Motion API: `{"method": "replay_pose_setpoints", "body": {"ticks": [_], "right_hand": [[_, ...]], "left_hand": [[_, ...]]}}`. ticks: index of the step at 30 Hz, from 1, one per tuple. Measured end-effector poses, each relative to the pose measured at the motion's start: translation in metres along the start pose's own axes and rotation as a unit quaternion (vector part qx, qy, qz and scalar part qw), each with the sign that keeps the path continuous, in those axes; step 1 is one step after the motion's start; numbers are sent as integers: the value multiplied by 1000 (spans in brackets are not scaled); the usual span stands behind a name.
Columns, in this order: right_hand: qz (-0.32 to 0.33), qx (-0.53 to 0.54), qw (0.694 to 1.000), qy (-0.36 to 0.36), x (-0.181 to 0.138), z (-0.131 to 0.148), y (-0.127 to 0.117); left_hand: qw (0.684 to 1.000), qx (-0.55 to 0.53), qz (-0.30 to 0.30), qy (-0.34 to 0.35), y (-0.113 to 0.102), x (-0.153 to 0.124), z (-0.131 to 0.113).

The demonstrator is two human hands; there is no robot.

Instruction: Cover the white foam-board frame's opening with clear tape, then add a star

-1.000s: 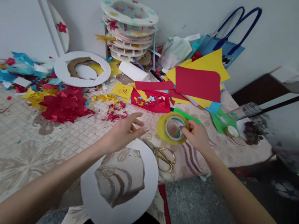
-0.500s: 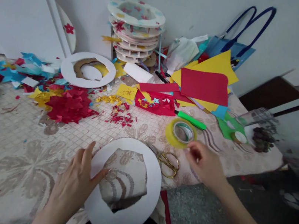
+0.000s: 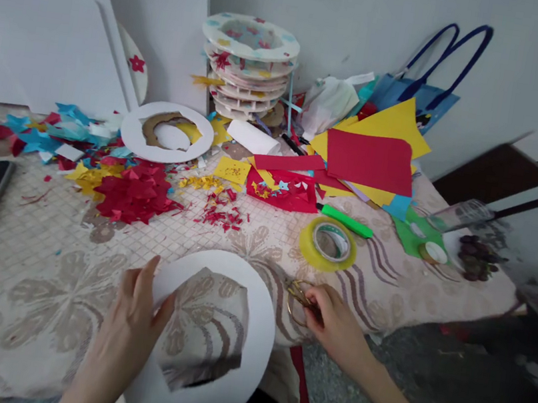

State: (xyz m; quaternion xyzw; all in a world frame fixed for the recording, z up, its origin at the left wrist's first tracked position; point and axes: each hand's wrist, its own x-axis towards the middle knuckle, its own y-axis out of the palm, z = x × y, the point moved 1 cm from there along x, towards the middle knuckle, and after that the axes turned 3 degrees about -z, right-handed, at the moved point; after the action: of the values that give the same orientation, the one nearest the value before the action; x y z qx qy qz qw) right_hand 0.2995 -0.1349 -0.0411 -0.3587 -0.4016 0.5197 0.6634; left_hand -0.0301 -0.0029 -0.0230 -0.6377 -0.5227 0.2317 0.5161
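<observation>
table (image 3: pixel 39 248): patterned cloth, bare stretch left of the hands; front edge drops off just behind the ring
white ring (image 3: pixel 253 307): near front edge, overhanging toward the lap (centre cut out)
tape roll (image 3: pixel 328 243): flat on cloth, apart from both hands
scissors (image 3: pixel 296 293): gold, just right of the ring, by the table edge
left hand (image 3: pixel 132 326): fingers pinching the ring's left rim, thumb on top
right hand (image 3: pixel 338 323): fingers curled onto the scissors handles
change: right hand off the tape roll, now at the scissors; ring lifted and tilted
</observation>
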Motion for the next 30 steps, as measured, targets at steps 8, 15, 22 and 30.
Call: {"method": "replay_pose_setpoints", "body": {"ticks": [8, 15, 22, 30], "right_hand": [[-67, 76, 995, 7, 4, 26, -10], [-5, 208, 975, -77, 46, 86, -5], [21, 307, 951, -21, 64, 99, 7], [-34, 375, 917, 136, 61, 108, 23]], "left_hand": [[995, -79, -35, -47, -24, 4, 12], [994, -91, -44, -41, -30, 3, 7], [991, -104, -79, -32, -30, -2, 10], [989, -88, -113, -35, -27, 0, 13]]}}
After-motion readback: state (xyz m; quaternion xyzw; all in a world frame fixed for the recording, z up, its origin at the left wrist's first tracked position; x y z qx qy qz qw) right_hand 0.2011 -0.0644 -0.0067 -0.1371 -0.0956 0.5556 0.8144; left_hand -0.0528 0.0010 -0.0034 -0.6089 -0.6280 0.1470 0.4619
